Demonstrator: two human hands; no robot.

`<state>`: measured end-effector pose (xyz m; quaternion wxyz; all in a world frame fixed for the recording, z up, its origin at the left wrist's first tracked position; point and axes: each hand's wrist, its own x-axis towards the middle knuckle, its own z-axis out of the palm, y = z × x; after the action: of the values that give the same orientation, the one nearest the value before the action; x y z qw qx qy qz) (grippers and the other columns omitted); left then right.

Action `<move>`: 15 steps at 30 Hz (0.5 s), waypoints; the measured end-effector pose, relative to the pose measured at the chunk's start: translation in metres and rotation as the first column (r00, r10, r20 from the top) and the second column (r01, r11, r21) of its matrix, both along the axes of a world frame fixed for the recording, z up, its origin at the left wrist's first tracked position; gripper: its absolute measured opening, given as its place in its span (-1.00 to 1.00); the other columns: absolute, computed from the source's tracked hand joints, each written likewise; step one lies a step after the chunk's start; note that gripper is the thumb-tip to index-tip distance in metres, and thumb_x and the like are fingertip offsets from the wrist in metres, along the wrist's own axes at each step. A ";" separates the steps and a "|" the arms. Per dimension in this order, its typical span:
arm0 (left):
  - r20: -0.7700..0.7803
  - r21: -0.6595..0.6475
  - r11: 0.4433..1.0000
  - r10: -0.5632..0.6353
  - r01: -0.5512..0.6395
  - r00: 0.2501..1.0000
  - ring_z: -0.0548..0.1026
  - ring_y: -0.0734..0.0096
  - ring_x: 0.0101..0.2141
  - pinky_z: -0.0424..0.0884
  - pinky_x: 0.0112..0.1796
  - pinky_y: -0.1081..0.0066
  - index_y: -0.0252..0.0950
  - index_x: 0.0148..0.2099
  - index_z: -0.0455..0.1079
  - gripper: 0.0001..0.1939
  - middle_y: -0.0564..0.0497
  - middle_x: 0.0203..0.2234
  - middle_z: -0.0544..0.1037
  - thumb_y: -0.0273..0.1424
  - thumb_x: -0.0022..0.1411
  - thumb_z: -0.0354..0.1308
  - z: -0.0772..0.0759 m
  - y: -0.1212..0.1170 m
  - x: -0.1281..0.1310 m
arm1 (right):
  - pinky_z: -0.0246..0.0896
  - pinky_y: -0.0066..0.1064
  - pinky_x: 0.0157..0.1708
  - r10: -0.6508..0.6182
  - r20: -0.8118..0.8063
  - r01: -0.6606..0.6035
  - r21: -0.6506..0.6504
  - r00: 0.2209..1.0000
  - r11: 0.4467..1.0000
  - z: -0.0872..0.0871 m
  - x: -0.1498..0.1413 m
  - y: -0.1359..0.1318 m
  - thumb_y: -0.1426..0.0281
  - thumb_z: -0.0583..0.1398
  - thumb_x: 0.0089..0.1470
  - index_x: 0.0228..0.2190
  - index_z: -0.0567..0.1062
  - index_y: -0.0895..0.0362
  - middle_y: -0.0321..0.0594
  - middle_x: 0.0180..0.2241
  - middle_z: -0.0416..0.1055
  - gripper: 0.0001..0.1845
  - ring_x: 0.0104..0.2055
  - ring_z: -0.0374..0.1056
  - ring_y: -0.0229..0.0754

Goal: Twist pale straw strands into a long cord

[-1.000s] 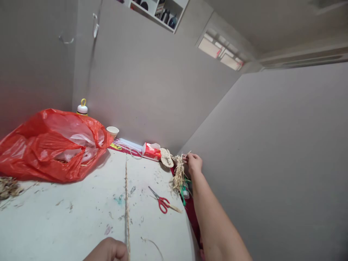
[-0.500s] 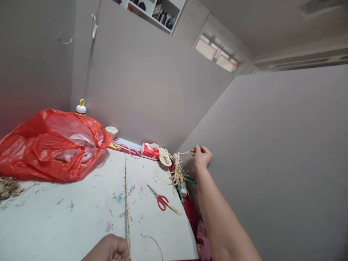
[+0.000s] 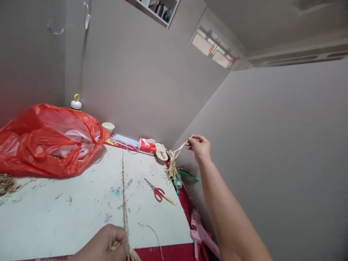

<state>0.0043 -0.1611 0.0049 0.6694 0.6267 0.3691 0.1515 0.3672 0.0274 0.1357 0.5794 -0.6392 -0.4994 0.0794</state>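
My left hand [image 3: 115, 241], at the bottom of the head view, is closed around the near end of a thin braided straw cord [image 3: 124, 188]. The cord runs straight away from it across the white board [image 3: 81, 210], and loose straw ends stick out below the fist. At the far right corner, my right hand [image 3: 200, 146] is raised and pinches a pale straw strand [image 3: 181, 148]. That strand leads down to a bundle of loose straw [image 3: 172, 166]. Red-handled scissors [image 3: 157, 191] lie on the board between the two hands.
A big red plastic bag [image 3: 54, 145] fills the left side, with a paper cup [image 3: 108, 127] beside it. A red tissue pack [image 3: 147, 146] and a coiled straw piece [image 3: 161, 151] line the back. Green-handled scissors [image 3: 187, 175] and a pink glue gun [image 3: 199, 230] are at the right edge.
My right hand has lifted slightly, drawing the straw strand further up from the bundle. My left hand keeps its grip on the cord. The view has shifted a little, showing more of the glue gun.
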 end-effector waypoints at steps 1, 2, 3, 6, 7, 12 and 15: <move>-0.001 0.013 1.000 0.000 0.000 1.000 0.09 0.55 -0.54 0.01 -0.51 0.51 -0.27 -0.53 0.10 -0.72 0.17 -0.65 0.12 -0.21 0.09 -0.01 -0.001 0.000 0.000 | 0.27 -0.50 -0.63 0.037 -0.007 -0.037 -0.020 0.999 0.999 -0.002 -0.007 -0.006 0.27 0.23 -0.20 -0.43 0.37 0.15 -0.21 -0.53 0.46 -0.74 -0.56 0.40 -0.25; 0.000 0.024 1.000 0.003 -0.003 1.000 0.09 0.55 -0.54 0.02 -0.51 0.51 -0.28 -0.52 0.10 -0.73 0.17 -0.64 0.12 -0.22 0.10 -0.02 -0.001 -0.001 -0.001 | 0.28 -0.49 -0.61 0.073 -0.011 -0.074 -0.045 0.997 0.996 -0.006 -0.013 -0.013 0.24 0.23 -0.18 -0.41 0.38 0.15 -0.20 -0.49 0.47 -0.72 -0.53 0.41 -0.24; 0.001 0.035 0.999 0.007 -0.007 1.000 0.09 0.55 -0.54 0.02 -0.51 0.50 -0.28 -0.53 0.10 -0.74 0.17 -0.64 0.12 -0.24 0.10 -0.03 -0.001 -0.001 -0.001 | 0.28 -0.49 -0.59 0.105 -0.011 -0.105 -0.074 0.994 0.992 -0.011 -0.018 -0.019 0.22 0.23 -0.17 -0.41 0.40 0.15 -0.20 -0.46 0.48 -0.71 -0.50 0.42 -0.23; -0.002 0.065 0.998 0.013 -0.013 1.000 0.09 0.54 -0.53 0.04 -0.49 0.50 -0.29 -0.54 0.11 -0.76 0.17 -0.64 0.13 -0.29 0.09 -0.04 0.003 -0.003 -0.002 | 0.27 -0.50 -0.56 0.142 0.004 -0.139 -0.184 0.990 0.973 -0.030 -0.024 -0.030 0.23 0.28 -0.20 -0.49 0.44 0.16 -0.24 -0.50 0.47 -0.74 -0.46 0.40 -0.21; -0.003 0.072 0.997 0.011 -0.010 1.000 0.09 0.54 -0.53 0.04 -0.49 0.50 -0.29 -0.54 0.12 -0.77 0.17 -0.65 0.13 -0.29 0.09 -0.05 0.004 -0.003 -0.002 | 0.26 -0.50 -0.56 0.136 0.011 -0.131 -0.221 0.991 0.966 -0.036 -0.023 -0.032 0.25 0.29 -0.22 -0.51 0.45 0.17 -0.26 -0.53 0.46 -0.75 -0.47 0.39 -0.22; 0.019 0.087 0.996 -0.013 0.011 1.000 0.07 0.55 -0.54 0.03 -0.50 0.51 -0.28 -0.54 0.12 -0.81 0.18 -0.66 0.12 -0.35 0.08 -0.07 0.009 -0.003 -0.004 | 0.24 -0.49 -0.56 0.018 0.070 0.011 -0.390 0.997 0.921 -0.063 0.002 -0.030 0.30 0.24 -0.03 -0.48 0.46 0.21 -0.31 -0.54 0.41 -0.80 -0.53 0.32 -0.31; 0.012 0.092 0.996 -0.014 0.013 1.000 0.07 0.55 -0.55 0.02 -0.50 0.50 -0.28 -0.55 0.10 -0.79 0.18 -0.66 0.10 -0.32 0.08 -0.06 0.008 -0.003 -0.004 | 0.32 -0.42 -0.44 -0.035 0.145 0.101 -0.477 0.989 0.873 -0.070 0.019 -0.027 0.33 0.18 0.11 -0.32 0.45 0.25 -0.24 -0.36 0.42 -0.80 -0.41 0.36 -0.28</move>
<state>0.0005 -0.1641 0.0128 0.6431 0.6584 0.3534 0.1676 0.3866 0.0009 0.0653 0.3697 -0.7846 -0.4780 0.1386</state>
